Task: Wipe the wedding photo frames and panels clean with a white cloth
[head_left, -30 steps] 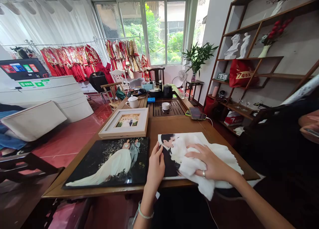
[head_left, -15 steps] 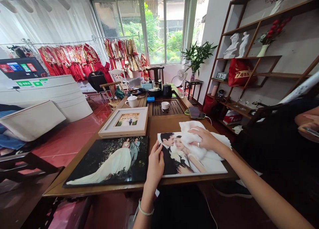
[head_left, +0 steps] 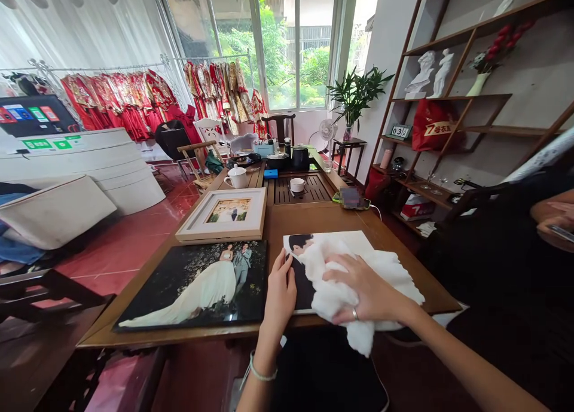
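A wedding photo panel (head_left: 299, 280) lies face up at the table's front edge, mostly covered by a bunched white cloth (head_left: 334, 280). My right hand (head_left: 365, 286), a ring on one finger, presses the cloth down onto the panel with its fingers curled into it. One fold of the cloth hangs over the front edge. At the panel's left side, my left hand (head_left: 280, 289) grips the edge, thumb on top. Beside it on the left rests a dark wedding photo panel (head_left: 179, 286), untouched by either hand. Behind that one sits a framed photo (head_left: 224, 211) with a pale wood frame.
Farther back on the wooden table (head_left: 309, 217) are a lidded white cup (head_left: 235, 177), a slatted tea tray (head_left: 280, 195) with a small white cup (head_left: 296, 185), and a phone (head_left: 354, 200) on a cable. At right, another person's hand (head_left: 558, 223) holds a phone.
My right hand has swept the cloth down and towards me, from the panel's upper part to its front edge, covering more of the picture. My left hand stays at the left edge.
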`<action>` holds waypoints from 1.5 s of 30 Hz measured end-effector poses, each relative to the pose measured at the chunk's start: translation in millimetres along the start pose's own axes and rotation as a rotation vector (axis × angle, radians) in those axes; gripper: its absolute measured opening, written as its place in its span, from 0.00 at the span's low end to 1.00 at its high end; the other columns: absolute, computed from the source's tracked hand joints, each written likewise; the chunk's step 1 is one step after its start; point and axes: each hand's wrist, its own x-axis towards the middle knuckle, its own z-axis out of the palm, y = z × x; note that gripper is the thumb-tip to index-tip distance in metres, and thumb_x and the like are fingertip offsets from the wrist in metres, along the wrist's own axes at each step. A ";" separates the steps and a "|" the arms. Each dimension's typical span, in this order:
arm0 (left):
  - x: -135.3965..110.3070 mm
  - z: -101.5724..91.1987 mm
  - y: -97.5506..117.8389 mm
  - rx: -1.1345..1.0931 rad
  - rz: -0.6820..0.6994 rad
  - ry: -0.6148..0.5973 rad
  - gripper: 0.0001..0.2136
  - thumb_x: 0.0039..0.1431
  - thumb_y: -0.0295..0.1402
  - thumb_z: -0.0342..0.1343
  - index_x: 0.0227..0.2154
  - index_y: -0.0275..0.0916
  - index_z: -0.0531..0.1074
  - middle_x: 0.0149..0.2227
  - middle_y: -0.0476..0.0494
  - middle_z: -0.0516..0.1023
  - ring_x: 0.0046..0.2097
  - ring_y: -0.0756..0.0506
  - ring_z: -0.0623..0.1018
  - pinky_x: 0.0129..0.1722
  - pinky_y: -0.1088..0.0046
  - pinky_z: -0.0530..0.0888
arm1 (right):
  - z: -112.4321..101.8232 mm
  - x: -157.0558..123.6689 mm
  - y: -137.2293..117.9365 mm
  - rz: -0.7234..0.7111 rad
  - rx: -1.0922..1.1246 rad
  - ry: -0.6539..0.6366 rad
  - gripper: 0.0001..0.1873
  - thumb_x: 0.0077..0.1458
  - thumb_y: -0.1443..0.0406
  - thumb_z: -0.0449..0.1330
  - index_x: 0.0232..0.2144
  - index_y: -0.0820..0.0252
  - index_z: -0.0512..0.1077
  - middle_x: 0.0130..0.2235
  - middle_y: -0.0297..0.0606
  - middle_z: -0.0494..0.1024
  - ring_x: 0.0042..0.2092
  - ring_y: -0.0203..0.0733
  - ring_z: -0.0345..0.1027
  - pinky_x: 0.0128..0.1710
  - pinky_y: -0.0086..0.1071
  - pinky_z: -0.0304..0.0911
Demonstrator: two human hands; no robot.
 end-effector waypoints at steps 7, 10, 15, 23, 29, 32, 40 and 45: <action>1.7 -1.7 3.5 0.027 -0.018 -0.035 0.19 0.61 0.25 0.46 0.52 0.33 0.74 0.62 0.32 0.67 0.63 0.38 0.68 0.64 0.56 0.64 | -4.3 -12.7 4.5 0.063 -0.027 0.018 0.26 0.41 0.61 0.68 0.46 0.51 0.72 0.55 0.44 0.69 0.56 0.56 0.62 0.54 0.50 0.56; 1.8 -1.5 2.8 0.018 -0.007 -0.041 0.19 0.61 0.25 0.46 0.52 0.34 0.74 0.62 0.32 0.67 0.63 0.38 0.67 0.64 0.55 0.63 | -4.6 2.5 20.0 0.104 -0.040 0.018 0.26 0.43 0.59 0.68 0.46 0.51 0.72 0.54 0.44 0.70 0.57 0.58 0.61 0.53 0.50 0.58; 1.1 0.0 -0.5 -0.006 -0.004 -0.019 0.19 0.61 0.25 0.46 0.51 0.37 0.75 0.61 0.34 0.69 0.63 0.39 0.68 0.63 0.56 0.64 | -4.9 43.6 51.0 0.186 -0.075 0.060 0.27 0.45 0.55 0.67 0.49 0.53 0.72 0.53 0.46 0.72 0.55 0.58 0.63 0.51 0.49 0.60; 0.7 -1.2 0.0 0.024 -0.004 -0.035 0.19 0.62 0.27 0.46 0.52 0.34 0.74 0.62 0.31 0.68 0.63 0.39 0.68 0.63 0.56 0.64 | -2.0 86.5 48.8 0.192 -0.121 0.039 0.25 0.46 0.53 0.66 0.46 0.54 0.74 0.52 0.46 0.72 0.52 0.57 0.65 0.49 0.48 0.60; 1.0 -6.0 4.6 0.004 0.024 -0.066 0.18 0.61 0.26 0.47 0.51 0.35 0.74 0.62 0.32 0.67 0.64 0.39 0.66 0.64 0.57 0.63 | 7.0 45.0 4.3 -0.022 0.006 -0.007 0.25 0.43 0.55 0.68 0.45 0.54 0.73 0.51 0.45 0.71 0.53 0.56 0.63 0.52 0.51 0.56; 1.2 -7.8 5.7 -0.026 0.028 -0.078 0.20 0.59 0.23 0.48 0.52 0.38 0.74 0.62 0.35 0.67 0.65 0.40 0.65 0.64 0.57 0.63 | 6.6 17.8 -12.0 -0.089 0.057 -0.023 0.25 0.41 0.57 0.69 0.43 0.51 0.73 0.52 0.42 0.70 0.53 0.54 0.63 0.54 0.51 0.53; 1.1 -4.7 4.7 -0.070 -0.014 -0.026 0.18 0.60 0.27 0.48 0.50 0.39 0.75 0.62 0.36 0.68 0.63 0.40 0.68 0.64 0.57 0.64 | 1.1 11.0 -8.7 -0.014 0.056 -0.033 0.25 0.41 0.58 0.69 0.45 0.51 0.73 0.53 0.42 0.71 0.53 0.55 0.63 0.52 0.50 0.56; 0.8 -3.9 4.6 -0.023 -0.014 -0.041 0.17 0.61 0.27 0.47 0.50 0.36 0.74 0.61 0.33 0.68 0.63 0.39 0.68 0.63 0.56 0.64 | 1.5 53.2 14.7 0.093 -0.005 0.012 0.25 0.44 0.54 0.68 0.45 0.54 0.74 0.51 0.43 0.72 0.52 0.55 0.65 0.50 0.48 0.59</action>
